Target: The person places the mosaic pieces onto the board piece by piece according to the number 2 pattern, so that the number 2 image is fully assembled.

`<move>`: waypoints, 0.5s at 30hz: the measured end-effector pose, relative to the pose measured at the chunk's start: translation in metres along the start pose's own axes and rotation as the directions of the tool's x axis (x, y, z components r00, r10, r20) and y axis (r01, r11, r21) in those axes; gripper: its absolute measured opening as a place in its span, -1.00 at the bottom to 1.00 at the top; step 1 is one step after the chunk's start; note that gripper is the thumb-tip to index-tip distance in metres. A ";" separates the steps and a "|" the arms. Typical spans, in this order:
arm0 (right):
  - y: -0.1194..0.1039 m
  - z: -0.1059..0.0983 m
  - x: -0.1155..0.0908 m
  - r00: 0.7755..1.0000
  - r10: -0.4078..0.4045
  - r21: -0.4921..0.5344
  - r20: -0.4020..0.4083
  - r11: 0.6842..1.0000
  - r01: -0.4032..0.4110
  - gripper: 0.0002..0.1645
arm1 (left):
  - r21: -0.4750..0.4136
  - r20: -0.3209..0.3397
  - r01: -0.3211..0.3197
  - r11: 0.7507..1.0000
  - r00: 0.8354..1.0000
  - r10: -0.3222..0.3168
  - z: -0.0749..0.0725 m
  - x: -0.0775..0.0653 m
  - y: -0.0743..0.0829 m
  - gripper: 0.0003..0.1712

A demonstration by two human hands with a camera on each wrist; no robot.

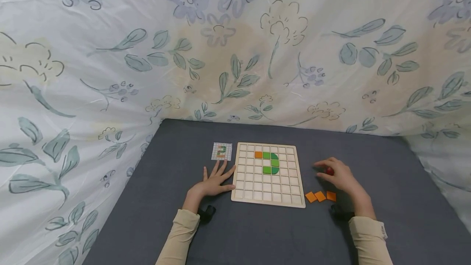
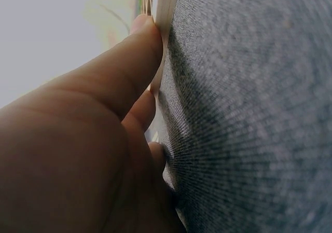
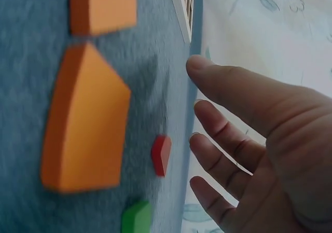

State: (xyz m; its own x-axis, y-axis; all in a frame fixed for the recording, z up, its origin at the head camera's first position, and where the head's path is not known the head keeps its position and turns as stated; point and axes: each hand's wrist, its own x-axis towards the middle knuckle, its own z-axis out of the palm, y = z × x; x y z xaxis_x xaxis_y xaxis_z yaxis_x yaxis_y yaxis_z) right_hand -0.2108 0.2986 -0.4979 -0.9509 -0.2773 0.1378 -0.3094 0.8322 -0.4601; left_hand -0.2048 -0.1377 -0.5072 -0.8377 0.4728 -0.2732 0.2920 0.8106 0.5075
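My left hand lies spread beside the left edge of a wooden grid board, thumb and a fingertip touching the rim. In the left wrist view the thumb rests against the board's side. On the grid, an orange square tile and several green tiles form a curved shape. My right hand is held over the table right of the board, fingers slightly bent and apart with nothing between them. Below it lies a red piece, partly hidden by the hand in the head view.
Three orange tiles lie near the board's lower right corner. A green piece sits near the red one. Above my left hand is a small pattern card. Flowered cloth hangs behind the dark table.
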 end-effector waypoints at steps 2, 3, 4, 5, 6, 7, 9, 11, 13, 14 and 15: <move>0.003 -0.002 -0.001 1.000 0.007 0.001 0.004 1.000 -0.007 -0.59 | -0.002 -0.002 -0.001 1.000 1.000 0.001 0.000 -0.001 0.001 -0.19; 0.004 -0.003 -0.002 1.000 0.010 -0.004 0.006 1.000 -0.010 -0.58 | -0.003 -0.003 -0.003 1.000 1.000 0.003 0.000 -0.001 0.001 -0.19; 0.006 -0.004 -0.003 1.000 0.013 -0.006 0.009 1.000 -0.013 -0.57 | -0.003 -0.003 -0.004 1.000 1.000 0.004 0.000 -0.002 0.001 -0.19; 0.008 -0.005 -0.004 1.000 0.019 -0.007 0.012 1.000 -0.019 -0.57 | -0.002 -0.003 -0.005 1.000 1.000 0.005 -0.001 -0.002 0.001 -0.19; 0.009 -0.006 -0.005 1.000 0.023 -0.007 0.012 1.000 -0.023 -0.57 | -0.001 -0.003 -0.006 1.000 1.000 0.006 -0.001 -0.002 0.002 -0.19; 0.011 -0.006 -0.006 1.000 0.028 -0.007 0.011 1.000 -0.028 -0.57 | -0.001 -0.003 -0.008 1.000 1.000 0.008 -0.001 -0.003 0.002 -0.19; 0.015 -0.008 -0.009 0.999 0.038 -0.008 0.014 0.999 -0.038 -0.56 | 0.002 -0.002 -0.009 1.000 1.000 0.009 -0.001 -0.003 0.002 -0.19; 0.017 -0.010 -0.010 0.999 0.049 -0.005 0.016 0.999 -0.049 -0.56 | 0.004 -0.002 -0.009 1.000 1.000 0.009 -0.002 -0.003 0.003 -0.19; 0.019 -0.011 -0.012 0.998 0.059 -0.006 0.020 0.998 -0.059 -0.56 | 0.001 -0.001 -0.012 1.000 1.000 0.012 -0.002 -0.002 0.002 -0.19; 0.020 -0.012 -0.012 0.998 0.063 -0.007 0.022 0.998 -0.063 -0.56 | 0.001 0.000 -0.013 1.000 1.000 0.013 -0.002 -0.002 0.002 -0.19; 0.020 -0.013 -0.013 0.997 0.068 -0.003 0.025 0.998 -0.068 -0.57 | 0.000 -0.001 -0.015 1.000 1.000 0.015 -0.002 -0.002 0.002 -0.18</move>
State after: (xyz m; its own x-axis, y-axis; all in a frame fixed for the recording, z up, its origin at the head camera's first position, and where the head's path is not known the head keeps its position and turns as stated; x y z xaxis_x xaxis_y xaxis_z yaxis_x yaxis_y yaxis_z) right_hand -0.2051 0.3252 -0.4977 -0.9690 -0.2320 0.0847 -0.2443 0.8504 -0.4660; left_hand -0.2033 -0.1380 -0.5044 -0.8336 0.4848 -0.2647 0.3048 0.8033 0.5117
